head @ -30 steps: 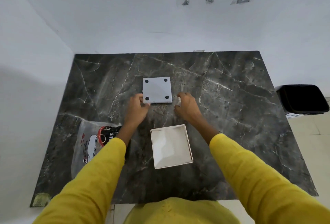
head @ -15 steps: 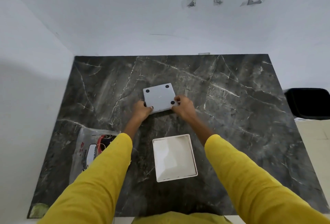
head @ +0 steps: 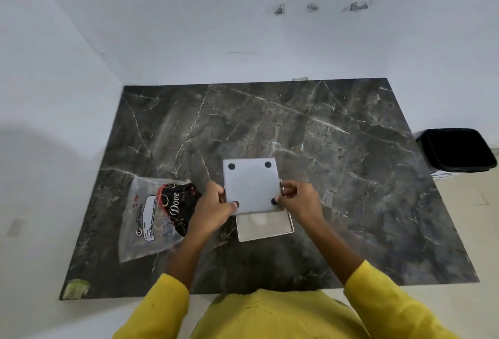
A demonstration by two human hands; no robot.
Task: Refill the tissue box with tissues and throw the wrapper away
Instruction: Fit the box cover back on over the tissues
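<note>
A grey square base plate (head: 251, 186) with black round feet at its corners is held over the far part of the white tissue box (head: 266, 226), which lies open side up on the dark marble table (head: 351, 176). My left hand (head: 213, 207) grips the plate's left edge and my right hand (head: 298, 199) grips its right edge. The plate covers the far half of the box. A clear plastic wrapper (head: 156, 217) with a black and red "Dove" print lies flat to the left of my left hand.
A black bin (head: 459, 151) stands on the floor beyond the table's right edge. White walls close in the table at the back and left. A yellowish scrap (head: 77, 287) sticks to the table's near left corner.
Both hands took hold of the grey plate at the table's middle, lifted it and brought it toward me, over the white box.
</note>
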